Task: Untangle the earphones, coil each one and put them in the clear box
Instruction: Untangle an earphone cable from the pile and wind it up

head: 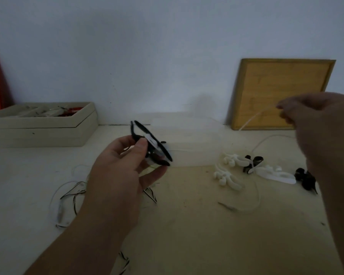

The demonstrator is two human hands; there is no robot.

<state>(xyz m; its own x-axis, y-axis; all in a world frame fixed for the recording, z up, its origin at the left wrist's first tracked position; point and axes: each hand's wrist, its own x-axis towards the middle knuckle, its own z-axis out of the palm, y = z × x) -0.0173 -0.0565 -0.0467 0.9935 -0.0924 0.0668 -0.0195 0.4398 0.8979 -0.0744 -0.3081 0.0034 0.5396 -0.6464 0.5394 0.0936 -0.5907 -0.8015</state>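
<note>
1. Fingers and thumb of the left hand [123,175] pinch a coil [154,148] of thin black-and-white earphone wire; the coil is a flat oval held on edge above the table [187,235], just in front of the clear box [189,141]; the forearm reaches in from the lower left.
2. Fingertips of the right hand [324,135] pinch a white cord [254,117]; this hand is raised at the right and blurred; the cord is thin and smooth and slants down from it toward the table.
3. One clear box; pale, see-through plastic, low and rectangular, set at the back of the table near the wall; what it holds cannot be told.
4. Loose cords [68,195] lie tangled on the matte, scuffed cream table beside the left forearm; some white, some striped black and white.
5. Right of the box lie three white branched plastic pieces [274,173] and two dark clumps [306,179]; too blurred to name.
6. One beige box [44,132] sits at the back left; one wooden-framed board [282,92] leans on the wall.
</note>
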